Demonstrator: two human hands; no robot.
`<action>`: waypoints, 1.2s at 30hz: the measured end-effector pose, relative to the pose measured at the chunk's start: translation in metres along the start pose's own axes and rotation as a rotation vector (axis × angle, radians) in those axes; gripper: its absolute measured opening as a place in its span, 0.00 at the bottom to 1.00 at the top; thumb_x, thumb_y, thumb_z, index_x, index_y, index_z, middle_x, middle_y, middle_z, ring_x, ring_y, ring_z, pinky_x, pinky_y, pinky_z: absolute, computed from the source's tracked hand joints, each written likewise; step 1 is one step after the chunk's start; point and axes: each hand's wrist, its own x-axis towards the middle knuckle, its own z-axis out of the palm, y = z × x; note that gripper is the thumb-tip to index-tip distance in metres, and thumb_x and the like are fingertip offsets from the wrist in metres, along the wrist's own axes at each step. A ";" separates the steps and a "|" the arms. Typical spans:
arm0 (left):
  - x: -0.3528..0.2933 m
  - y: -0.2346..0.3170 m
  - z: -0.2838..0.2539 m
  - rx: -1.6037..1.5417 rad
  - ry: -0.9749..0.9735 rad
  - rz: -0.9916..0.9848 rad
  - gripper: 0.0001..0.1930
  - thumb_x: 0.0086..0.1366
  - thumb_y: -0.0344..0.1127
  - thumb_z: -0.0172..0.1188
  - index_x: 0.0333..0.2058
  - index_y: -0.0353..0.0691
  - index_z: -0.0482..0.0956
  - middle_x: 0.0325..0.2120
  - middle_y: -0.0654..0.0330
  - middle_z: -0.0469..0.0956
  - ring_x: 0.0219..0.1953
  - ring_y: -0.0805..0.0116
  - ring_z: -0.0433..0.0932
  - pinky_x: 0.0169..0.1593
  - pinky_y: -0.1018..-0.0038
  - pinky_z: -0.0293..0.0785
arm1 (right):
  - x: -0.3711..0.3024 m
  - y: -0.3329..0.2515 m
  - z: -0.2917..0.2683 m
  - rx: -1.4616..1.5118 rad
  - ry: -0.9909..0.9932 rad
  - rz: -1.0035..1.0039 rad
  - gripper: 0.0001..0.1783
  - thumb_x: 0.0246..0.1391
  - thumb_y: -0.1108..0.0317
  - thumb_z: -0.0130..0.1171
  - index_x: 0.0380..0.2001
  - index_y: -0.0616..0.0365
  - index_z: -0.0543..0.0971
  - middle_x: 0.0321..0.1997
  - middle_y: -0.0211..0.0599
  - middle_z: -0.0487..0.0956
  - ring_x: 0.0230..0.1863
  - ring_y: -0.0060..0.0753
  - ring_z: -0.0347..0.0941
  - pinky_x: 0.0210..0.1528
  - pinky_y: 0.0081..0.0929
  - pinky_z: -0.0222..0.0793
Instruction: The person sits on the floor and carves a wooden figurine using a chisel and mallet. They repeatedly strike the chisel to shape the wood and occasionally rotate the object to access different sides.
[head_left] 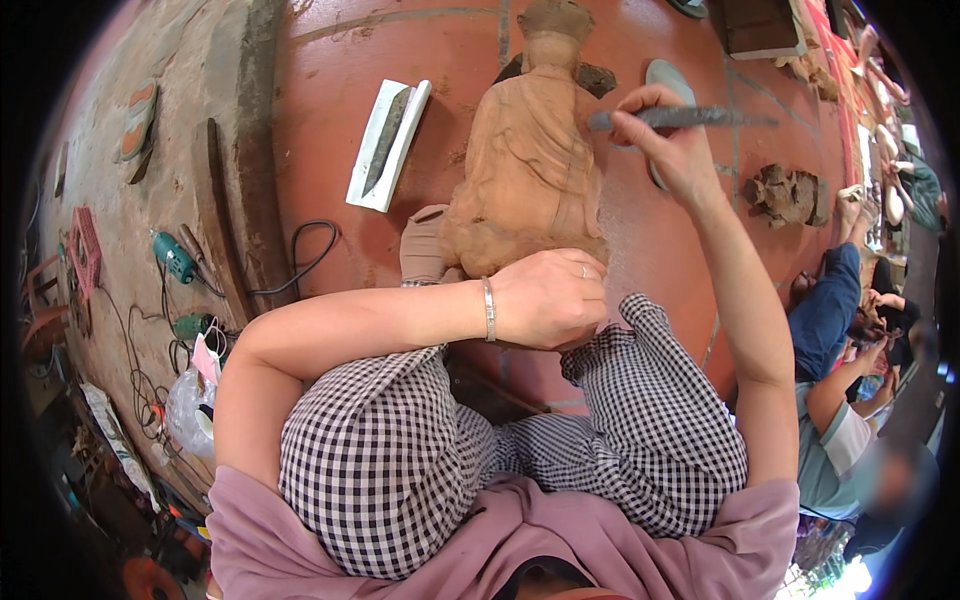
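A carved brown wooden statue of a seated, robed figure (530,165) lies on the red tiled floor in front of me, its head away from me. My left hand (557,297) is closed against the statue's base at the near end; its fingertips are hidden underneath. Right of the statue's upper body, my right hand (668,140) pinches a long, narrow grey file-like tool (690,117). The tool's left end is close to the statue's shoulder, and its right end is blurred. A second dark, pointed flat tool (386,142) rests on a folded white sheet (412,122) left of the statue.
Dark wood chunks (788,195) lie at the right, near a grey-green sandal (667,78). On the left are a wooden beam (245,180), a green power tool (173,257), cables and an orange-grey shoe (138,122). Other people (835,400) sit at the far right.
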 end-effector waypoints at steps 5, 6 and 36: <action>0.002 -0.001 -0.001 0.026 -0.011 -0.008 0.06 0.54 0.34 0.62 0.25 0.40 0.75 0.30 0.59 0.78 0.37 0.60 0.80 0.55 0.64 0.76 | -0.026 0.005 0.009 -0.143 -0.017 -0.154 0.09 0.58 0.67 0.66 0.36 0.61 0.79 0.37 0.30 0.82 0.41 0.19 0.76 0.45 0.21 0.72; 0.002 0.000 -0.002 0.036 -0.021 -0.013 0.06 0.54 0.34 0.62 0.25 0.40 0.75 0.30 0.59 0.78 0.38 0.60 0.80 0.55 0.64 0.76 | -0.026 0.004 0.014 -0.155 -0.014 -0.189 0.09 0.58 0.67 0.66 0.37 0.62 0.80 0.38 0.31 0.82 0.41 0.19 0.76 0.45 0.21 0.72; 0.006 0.003 -0.003 0.057 -0.046 -0.007 0.05 0.53 0.33 0.61 0.25 0.39 0.75 0.32 0.59 0.79 0.38 0.61 0.80 0.56 0.64 0.76 | -0.024 -0.005 0.016 -0.320 -0.069 -0.249 0.06 0.55 0.75 0.65 0.34 0.66 0.79 0.36 0.39 0.84 0.49 0.28 0.81 0.46 0.22 0.74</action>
